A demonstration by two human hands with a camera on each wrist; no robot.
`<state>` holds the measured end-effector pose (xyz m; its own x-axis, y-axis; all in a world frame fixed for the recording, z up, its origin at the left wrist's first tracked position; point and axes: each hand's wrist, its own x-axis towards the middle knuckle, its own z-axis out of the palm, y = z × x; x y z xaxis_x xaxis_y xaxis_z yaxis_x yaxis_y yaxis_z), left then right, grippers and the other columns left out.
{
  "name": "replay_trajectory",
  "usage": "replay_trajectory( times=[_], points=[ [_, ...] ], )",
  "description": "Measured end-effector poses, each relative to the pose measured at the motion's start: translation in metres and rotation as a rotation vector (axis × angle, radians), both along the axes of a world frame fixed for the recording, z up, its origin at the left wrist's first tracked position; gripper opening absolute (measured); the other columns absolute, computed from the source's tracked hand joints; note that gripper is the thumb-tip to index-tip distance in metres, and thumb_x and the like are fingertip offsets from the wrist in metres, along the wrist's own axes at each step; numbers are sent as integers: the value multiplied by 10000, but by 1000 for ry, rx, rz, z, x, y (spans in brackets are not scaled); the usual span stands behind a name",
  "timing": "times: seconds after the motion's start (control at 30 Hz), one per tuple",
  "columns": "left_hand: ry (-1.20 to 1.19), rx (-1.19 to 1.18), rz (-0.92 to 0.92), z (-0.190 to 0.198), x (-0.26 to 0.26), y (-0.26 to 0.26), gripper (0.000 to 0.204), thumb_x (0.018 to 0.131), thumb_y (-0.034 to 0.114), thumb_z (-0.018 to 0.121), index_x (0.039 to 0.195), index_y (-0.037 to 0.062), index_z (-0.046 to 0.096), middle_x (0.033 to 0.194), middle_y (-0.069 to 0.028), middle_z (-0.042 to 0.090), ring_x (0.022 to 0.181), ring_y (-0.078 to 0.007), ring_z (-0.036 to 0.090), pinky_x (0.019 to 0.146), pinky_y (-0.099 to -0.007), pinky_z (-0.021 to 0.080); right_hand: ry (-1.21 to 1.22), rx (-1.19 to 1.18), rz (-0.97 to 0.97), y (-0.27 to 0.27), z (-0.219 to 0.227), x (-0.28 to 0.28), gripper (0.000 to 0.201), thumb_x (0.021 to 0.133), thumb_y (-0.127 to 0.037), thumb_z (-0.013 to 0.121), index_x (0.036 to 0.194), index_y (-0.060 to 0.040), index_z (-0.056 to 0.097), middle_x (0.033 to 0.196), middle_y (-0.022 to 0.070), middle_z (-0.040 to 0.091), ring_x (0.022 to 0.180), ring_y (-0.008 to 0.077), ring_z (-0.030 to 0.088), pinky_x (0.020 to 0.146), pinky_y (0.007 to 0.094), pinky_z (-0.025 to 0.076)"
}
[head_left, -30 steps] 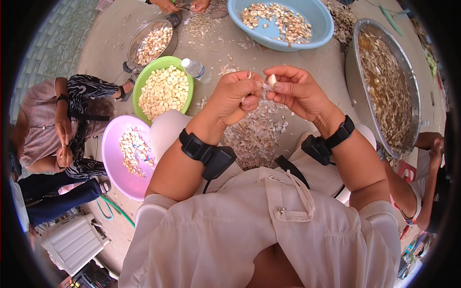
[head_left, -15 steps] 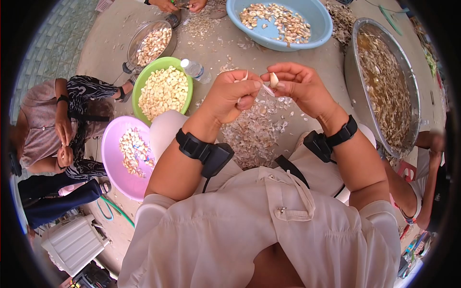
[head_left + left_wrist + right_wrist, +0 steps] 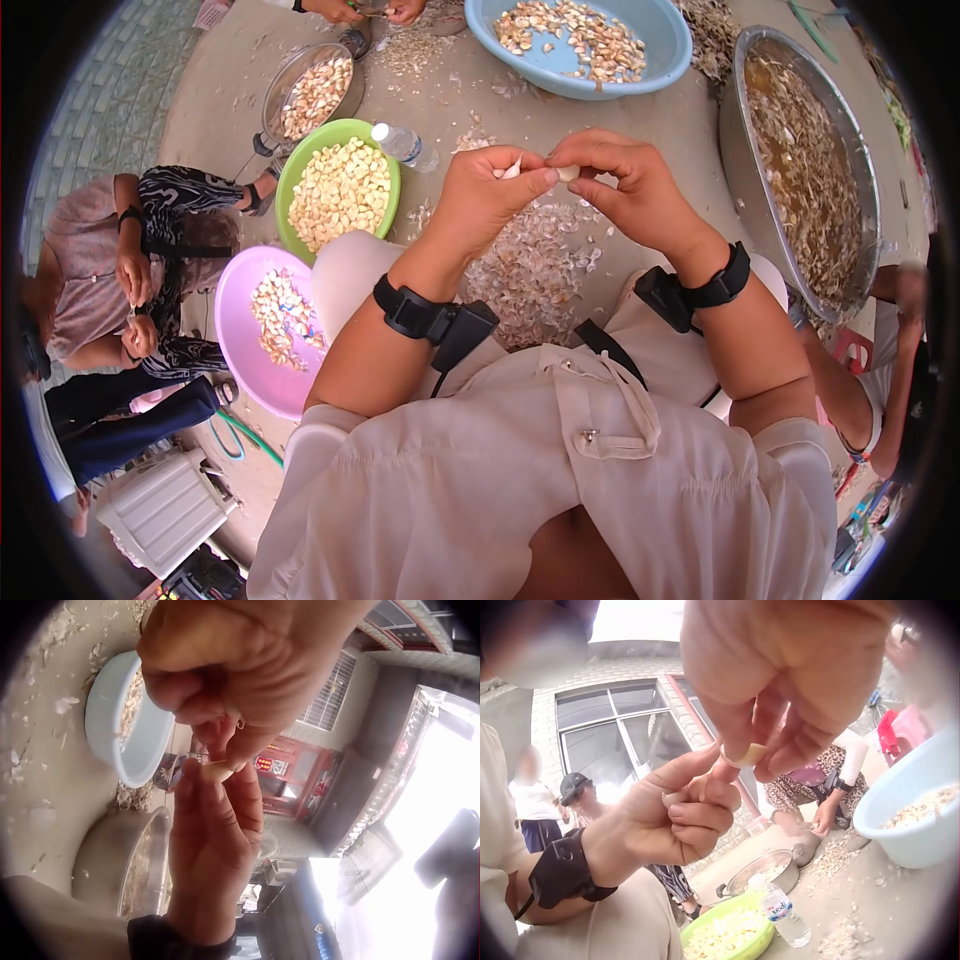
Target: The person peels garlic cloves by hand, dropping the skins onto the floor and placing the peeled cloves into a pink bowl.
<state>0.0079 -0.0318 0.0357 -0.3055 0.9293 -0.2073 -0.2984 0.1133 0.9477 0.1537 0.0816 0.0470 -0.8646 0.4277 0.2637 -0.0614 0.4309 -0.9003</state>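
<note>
Fingertips of both hands meet over a heap of papery skins (image 3: 530,270). The right hand (image 3: 635,190) pinches a pale garlic clove (image 3: 568,173) between thumb and fingers, and the left thumb touches the clove's side. In the left hand (image 3: 485,200), a second white clove (image 3: 512,170) is held by curled fingers. The right wrist view shows the pinched clove (image 3: 744,756) between both hands and part of the other clove (image 3: 675,799) in the left palm. In the left wrist view the clove (image 3: 217,772) lies between the fingertips.
A green basin (image 3: 391,205) of peeled cloves and a pink basin (image 3: 232,330) stand at left, beside a bottle (image 3: 408,148). The blue basin (image 3: 575,88) is ahead; a metal tub (image 3: 742,170) of skins stands right. Other people sit around.
Both hands have come closer together at the fingertips. The right fingers have folded over their clove, and the one in the left hand shows more. The loose skin between the hands is no longer visible.
</note>
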Motion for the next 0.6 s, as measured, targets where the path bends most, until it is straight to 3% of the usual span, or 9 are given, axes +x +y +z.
replay_trajectory(
  times=[0.33, 0.43, 0.53, 0.6],
  points=[
    [-43, -38, 27, -5, 2, 5, 56, 767, 14, 606, 804, 0, 567, 600, 22, 493, 448, -21, 379, 400, -162, 263, 20, 165, -31, -3, -3, -3, 273, 685, 90, 584, 929, -30, 601, 858, 102, 585, 744, 243, 583, 623, 281, 465],
    [-53, -44, 46, -6, 2, 5, 63, 763, 17, 605, 806, 0, 563, 598, 21, 493, 448, -21, 379, 400, -162, 264, 9, 146, -46, -5, -4, -4, 282, 685, 89, 586, 937, -37, 598, 858, 101, 585, 754, 235, 586, 632, 282, 471],
    [-55, -45, 46, -5, 1, 4, 73, 762, 20, 601, 820, -2, 563, 598, 18, 495, 444, -20, 375, 399, -164, 265, -28, 58, -37, -7, -5, -5, 246, 713, 82, 582, 935, -23, 591, 881, 81, 598, 747, 191, 594, 639, 277, 478],
    [-58, -47, 30, -4, 0, 3, 76, 766, 27, 597, 828, -1, 563, 598, 14, 495, 445, -25, 375, 401, -163, 265, -73, -212, -11, -4, -12, -5, 234, 739, 75, 569, 958, -8, 576, 910, 78, 600, 768, 174, 604, 661, 270, 491]
  ],
)
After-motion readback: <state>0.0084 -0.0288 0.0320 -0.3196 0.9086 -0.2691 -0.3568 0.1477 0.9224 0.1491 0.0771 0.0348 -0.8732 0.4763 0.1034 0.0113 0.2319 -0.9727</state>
